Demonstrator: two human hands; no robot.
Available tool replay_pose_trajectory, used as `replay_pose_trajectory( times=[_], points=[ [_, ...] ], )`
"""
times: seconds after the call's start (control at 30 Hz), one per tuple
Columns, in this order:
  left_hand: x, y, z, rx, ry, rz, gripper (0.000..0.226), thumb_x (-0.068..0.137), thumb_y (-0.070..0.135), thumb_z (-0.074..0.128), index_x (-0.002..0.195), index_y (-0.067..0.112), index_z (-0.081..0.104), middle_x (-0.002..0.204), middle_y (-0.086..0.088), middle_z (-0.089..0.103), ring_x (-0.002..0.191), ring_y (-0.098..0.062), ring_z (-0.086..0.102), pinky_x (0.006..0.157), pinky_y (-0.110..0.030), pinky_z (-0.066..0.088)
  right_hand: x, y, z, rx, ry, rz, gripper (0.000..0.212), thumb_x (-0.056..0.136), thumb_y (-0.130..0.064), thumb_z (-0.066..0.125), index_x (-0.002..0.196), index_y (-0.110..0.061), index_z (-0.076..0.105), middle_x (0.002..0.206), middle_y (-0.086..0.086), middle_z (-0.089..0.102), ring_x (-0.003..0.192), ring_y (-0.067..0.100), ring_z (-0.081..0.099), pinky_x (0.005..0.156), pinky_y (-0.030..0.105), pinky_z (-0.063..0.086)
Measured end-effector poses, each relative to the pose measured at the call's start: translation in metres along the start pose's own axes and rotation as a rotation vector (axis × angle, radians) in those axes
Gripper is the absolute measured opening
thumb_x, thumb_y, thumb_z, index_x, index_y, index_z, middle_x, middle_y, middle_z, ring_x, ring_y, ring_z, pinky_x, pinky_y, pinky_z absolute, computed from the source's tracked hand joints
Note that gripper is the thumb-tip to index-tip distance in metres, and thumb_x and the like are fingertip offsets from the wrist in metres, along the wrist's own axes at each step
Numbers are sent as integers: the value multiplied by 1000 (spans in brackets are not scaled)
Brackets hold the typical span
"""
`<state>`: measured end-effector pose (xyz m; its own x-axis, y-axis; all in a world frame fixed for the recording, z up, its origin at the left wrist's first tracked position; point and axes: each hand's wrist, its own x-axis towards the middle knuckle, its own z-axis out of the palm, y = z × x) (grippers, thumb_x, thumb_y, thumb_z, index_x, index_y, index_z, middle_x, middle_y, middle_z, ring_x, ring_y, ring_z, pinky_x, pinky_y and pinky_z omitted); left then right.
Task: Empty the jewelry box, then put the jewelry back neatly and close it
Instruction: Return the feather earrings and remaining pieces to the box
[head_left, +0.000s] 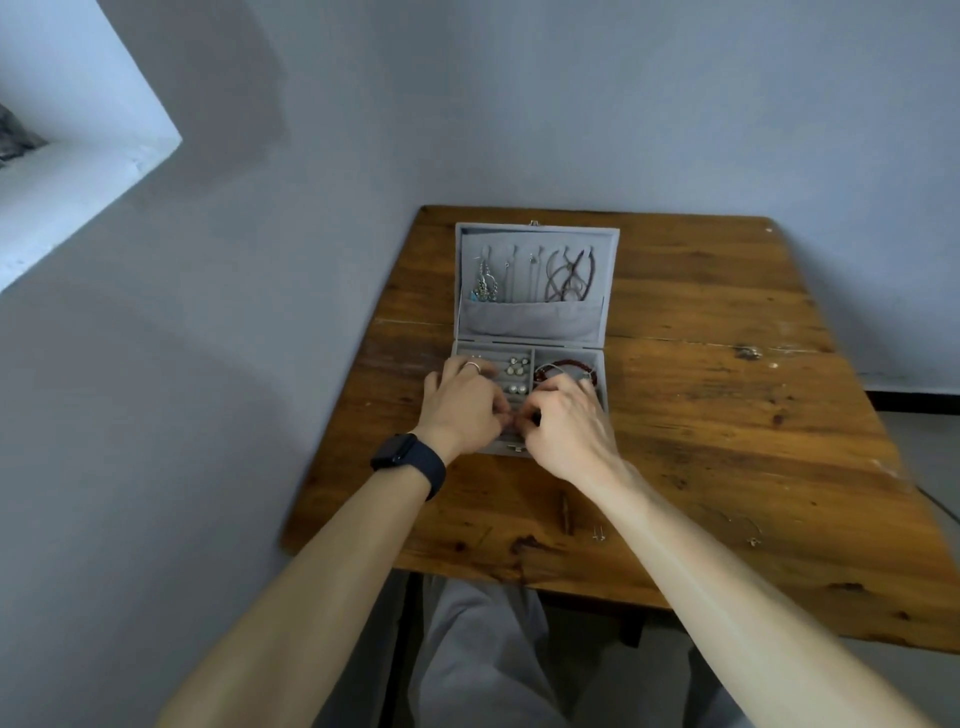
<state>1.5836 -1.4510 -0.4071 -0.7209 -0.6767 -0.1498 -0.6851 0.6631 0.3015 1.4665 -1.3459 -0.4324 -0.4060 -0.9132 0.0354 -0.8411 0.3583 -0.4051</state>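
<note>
— Where's the jewelry box (530, 323)?
— On the bench (727, 415), open, long axis left-right, clasp facing the person. Necklaces (563, 283) are in the lid (535, 244), pearl earrings (514, 370) in the left compartment and a red bracelet (569, 361) in the right.
— Hands?
— Left hand (465, 402) and right hand (566, 421) are curled together over the front; I can't tell what they grip.

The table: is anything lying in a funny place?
Yes. Two tiny metal pieces lie loose near the front edge of the table, outside the open jewelry box, with another small piece further right. They are too small to identify.
</note>
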Motion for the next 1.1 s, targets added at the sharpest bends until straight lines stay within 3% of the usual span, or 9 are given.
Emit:
replay_pose_trajectory(
  times=[0.1, 0.27, 0.5, 0.9, 1.1],
  points=[
    [0, 0, 3, 6, 11, -15, 11, 91, 40, 65, 102, 37, 68, 147, 1, 43, 142, -24, 20, 112, -51, 19, -1, 2, 1, 55, 9, 20, 28, 93, -33, 65, 119, -23, 69, 132, 4, 56, 122, 28, 46, 99, 38, 42],
    [4, 1, 2, 52, 44, -73, 34, 83, 52, 71, 105, 32, 55, 147, -7, 38, 146, -27, 11, 113, -55, 13, 2, 5, -4, 86, -18, 43, 42, 91, -37, 67, 131, -25, 61, 137, 6, 53, 129, 31, 41, 104, 41, 42],
    [8, -3, 2, 54, 54, -112, 47, 77, 56, 75, 114, 37, 54, 162, -3, 11, 151, -29, -6, 115, -64, 3, 8, 3, -6, 91, -52, 86, 31, 89, -41, 69, 117, -30, 64, 136, 5, 48, 129, 29, 39, 97, 40, 44],
    [7, -8, 7, -47, 35, -143, 51, 76, 57, 76, 120, 39, 55, 163, 2, 10, 150, -28, 2, 118, -60, 8, 9, -2, -7, 80, -90, 204, 24, 85, -39, 71, 106, -31, 62, 123, 6, 57, 122, 30, 46, 83, 39, 46],
    [4, -8, 5, -67, 33, -137, 51, 78, 56, 75, 122, 38, 56, 163, 3, 10, 150, -28, 4, 118, -58, 10, 7, -3, -4, 36, -63, 199, 24, 87, -41, 69, 108, -31, 63, 123, 4, 59, 121, 29, 48, 86, 39, 47]
  ],
)
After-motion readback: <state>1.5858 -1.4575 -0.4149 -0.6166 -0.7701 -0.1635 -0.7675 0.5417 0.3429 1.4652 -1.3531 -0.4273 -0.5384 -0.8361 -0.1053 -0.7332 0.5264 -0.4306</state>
